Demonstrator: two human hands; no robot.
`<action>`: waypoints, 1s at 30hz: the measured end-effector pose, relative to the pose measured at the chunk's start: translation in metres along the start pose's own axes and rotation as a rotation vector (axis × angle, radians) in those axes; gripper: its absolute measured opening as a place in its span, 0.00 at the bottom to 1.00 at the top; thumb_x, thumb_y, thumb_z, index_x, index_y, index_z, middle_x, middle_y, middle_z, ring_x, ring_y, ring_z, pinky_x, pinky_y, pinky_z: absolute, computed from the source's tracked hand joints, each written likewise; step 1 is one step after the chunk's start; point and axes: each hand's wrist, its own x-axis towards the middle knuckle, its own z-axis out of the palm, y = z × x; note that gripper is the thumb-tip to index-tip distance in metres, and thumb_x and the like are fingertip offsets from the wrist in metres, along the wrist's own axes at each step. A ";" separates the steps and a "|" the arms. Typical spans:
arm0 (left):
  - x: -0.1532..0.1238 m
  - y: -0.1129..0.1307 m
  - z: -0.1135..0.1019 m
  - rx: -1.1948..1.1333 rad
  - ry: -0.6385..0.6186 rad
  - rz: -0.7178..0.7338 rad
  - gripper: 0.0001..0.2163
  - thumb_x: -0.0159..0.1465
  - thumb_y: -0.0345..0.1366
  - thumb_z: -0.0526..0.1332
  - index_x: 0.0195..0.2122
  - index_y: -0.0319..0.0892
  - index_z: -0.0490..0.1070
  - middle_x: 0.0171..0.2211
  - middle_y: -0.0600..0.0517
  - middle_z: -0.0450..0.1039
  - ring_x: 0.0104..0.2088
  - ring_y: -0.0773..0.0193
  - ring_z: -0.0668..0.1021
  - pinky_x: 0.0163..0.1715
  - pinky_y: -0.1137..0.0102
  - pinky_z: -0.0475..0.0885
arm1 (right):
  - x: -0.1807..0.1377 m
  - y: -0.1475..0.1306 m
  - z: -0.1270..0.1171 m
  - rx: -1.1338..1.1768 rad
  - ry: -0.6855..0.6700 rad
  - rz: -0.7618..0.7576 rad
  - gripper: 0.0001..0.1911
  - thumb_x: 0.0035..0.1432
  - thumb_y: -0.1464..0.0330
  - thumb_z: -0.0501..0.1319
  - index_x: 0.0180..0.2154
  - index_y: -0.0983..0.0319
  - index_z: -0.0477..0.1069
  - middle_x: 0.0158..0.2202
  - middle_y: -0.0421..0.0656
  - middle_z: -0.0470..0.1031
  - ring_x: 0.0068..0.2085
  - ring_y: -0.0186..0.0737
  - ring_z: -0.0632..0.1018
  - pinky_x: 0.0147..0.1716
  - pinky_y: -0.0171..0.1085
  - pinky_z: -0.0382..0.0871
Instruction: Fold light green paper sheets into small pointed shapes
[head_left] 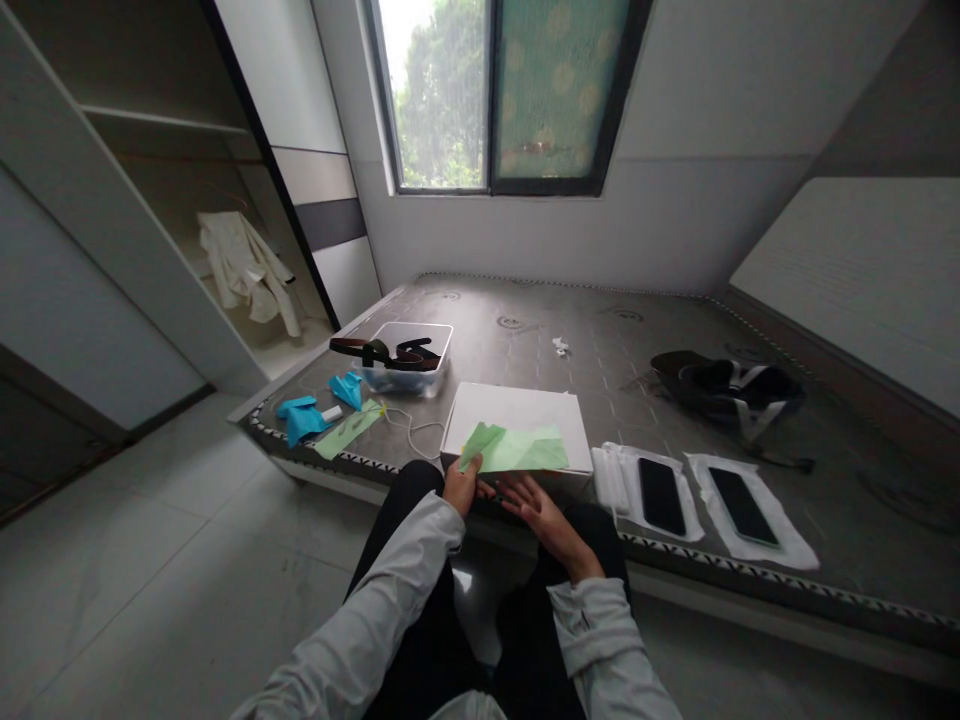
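- One sheet of light green paper [517, 450], creased, spread over the near part of a white box [517, 405]. Judged very light, limp and easily torn; best taken by opposite corners or edges, without a hard pull.
- One left hand [460, 488], thumb over the paper's near left corner, pinching it.
- One right hand [545, 515], fingers loosely spread below the paper's near edge, seemingly gripping nothing; fingertip contact cannot be told.
- One white box, flat-topped, at the near edge of the mattress [600, 355]. Probably stiff card, smooth, liable to dent at corners; best held by its left and right sides. Weight cannot be told.
- Two dark-screened phones [661, 497] [744, 507], right of the box, on white wrapping [799, 552]. Likely slick and breakable; best lifted by the long edges.
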 end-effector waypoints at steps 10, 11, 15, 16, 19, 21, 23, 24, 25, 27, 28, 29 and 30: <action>-0.026 -0.002 0.020 0.143 -0.269 -0.008 0.18 0.55 0.50 0.60 0.37 0.39 0.69 0.28 0.52 0.75 0.16 0.67 0.75 0.15 0.75 0.64 | 0.025 0.023 -0.025 -0.109 0.375 -0.095 0.27 0.48 0.51 0.65 0.45 0.62 0.73 0.41 0.47 0.79 0.49 0.50 0.76 0.49 0.46 0.69; -0.026 -0.002 0.019 0.154 -0.274 -0.009 0.19 0.55 0.51 0.60 0.35 0.38 0.70 0.26 0.54 0.74 0.16 0.68 0.75 0.15 0.75 0.65 | 0.026 0.024 -0.029 -0.115 0.409 -0.107 0.27 0.47 0.52 0.66 0.45 0.63 0.73 0.40 0.47 0.80 0.49 0.50 0.76 0.48 0.46 0.70; -0.019 0.001 0.012 0.159 -0.204 -0.001 0.20 0.53 0.52 0.60 0.26 0.36 0.70 0.18 0.56 0.69 0.17 0.72 0.72 0.16 0.79 0.63 | 0.025 0.027 -0.040 -0.132 0.509 -0.138 0.24 0.44 0.56 0.67 0.41 0.63 0.76 0.38 0.46 0.80 0.47 0.51 0.76 0.46 0.44 0.70; -0.017 0.002 0.011 0.153 -0.189 -0.001 0.19 0.53 0.51 0.61 0.24 0.36 0.69 0.17 0.57 0.68 0.17 0.73 0.71 0.16 0.79 0.62 | 0.025 0.028 -0.042 -0.132 0.528 -0.142 0.22 0.44 0.57 0.67 0.40 0.63 0.76 0.38 0.46 0.80 0.47 0.51 0.77 0.46 0.44 0.70; -0.014 0.005 0.009 0.117 -0.195 -0.035 0.17 0.52 0.49 0.60 0.23 0.37 0.67 0.12 0.58 0.66 0.13 0.72 0.70 0.13 0.79 0.60 | 0.026 0.030 -0.044 -0.118 0.568 -0.147 0.19 0.41 0.61 0.68 0.37 0.63 0.77 0.38 0.45 0.80 0.46 0.50 0.77 0.46 0.43 0.69; -0.013 0.006 0.010 0.074 -0.213 -0.069 0.15 0.51 0.48 0.60 0.25 0.38 0.66 0.11 0.58 0.65 0.11 0.70 0.70 0.12 0.78 0.58 | 0.027 0.031 -0.045 -0.099 0.580 -0.146 0.18 0.41 0.62 0.68 0.36 0.63 0.78 0.37 0.45 0.80 0.45 0.49 0.77 0.45 0.42 0.69; -0.013 0.006 0.011 0.021 -0.236 -0.102 0.14 0.51 0.46 0.59 0.28 0.38 0.66 0.10 0.58 0.64 0.10 0.69 0.70 0.11 0.79 0.56 | 0.028 0.031 -0.044 -0.074 0.583 -0.140 0.16 0.40 0.63 0.68 0.34 0.63 0.78 0.36 0.45 0.81 0.42 0.48 0.78 0.42 0.41 0.71; -0.012 0.006 0.011 -0.010 -0.251 -0.116 0.14 0.50 0.45 0.59 0.30 0.38 0.66 0.10 0.58 0.64 0.10 0.69 0.70 0.11 0.79 0.56 | 0.028 0.030 -0.044 -0.061 0.581 -0.136 0.15 0.40 0.63 0.67 0.32 0.64 0.78 0.35 0.45 0.81 0.41 0.48 0.78 0.40 0.41 0.72; -0.012 0.006 0.011 -0.043 -0.272 -0.127 0.15 0.50 0.45 0.58 0.32 0.38 0.66 0.11 0.59 0.65 0.10 0.69 0.69 0.11 0.78 0.57 | 0.028 0.029 -0.044 -0.046 0.578 -0.130 0.14 0.39 0.63 0.67 0.31 0.64 0.77 0.34 0.45 0.81 0.39 0.48 0.78 0.38 0.41 0.72; -0.012 0.006 0.010 -0.108 -0.326 -0.134 0.20 0.49 0.45 0.56 0.39 0.37 0.66 0.16 0.58 0.67 0.11 0.71 0.69 0.12 0.78 0.59 | 0.027 0.027 -0.043 -0.010 0.568 -0.122 0.12 0.38 0.64 0.68 0.28 0.64 0.76 0.32 0.45 0.80 0.35 0.47 0.79 0.34 0.40 0.73; -0.013 0.006 0.009 -0.134 -0.358 -0.133 0.23 0.48 0.45 0.56 0.44 0.37 0.65 0.18 0.57 0.69 0.11 0.71 0.69 0.12 0.77 0.60 | 0.026 0.025 -0.043 0.009 0.563 -0.120 0.12 0.37 0.64 0.68 0.27 0.63 0.76 0.32 0.45 0.80 0.34 0.46 0.79 0.32 0.40 0.74; -0.014 0.006 0.009 -0.155 -0.391 -0.133 0.27 0.48 0.44 0.56 0.49 0.37 0.64 0.21 0.57 0.70 0.11 0.72 0.69 0.12 0.77 0.60 | 0.026 0.023 -0.042 0.029 0.558 -0.120 0.12 0.37 0.64 0.68 0.27 0.63 0.76 0.32 0.44 0.80 0.32 0.46 0.79 0.30 0.40 0.74; -0.016 0.006 0.009 -0.158 -0.418 -0.128 0.31 0.48 0.43 0.57 0.54 0.38 0.60 0.22 0.56 0.71 0.12 0.72 0.70 0.12 0.77 0.61 | 0.025 0.022 -0.042 0.047 0.554 -0.123 0.12 0.37 0.64 0.68 0.27 0.63 0.75 0.32 0.43 0.80 0.31 0.45 0.79 0.29 0.40 0.74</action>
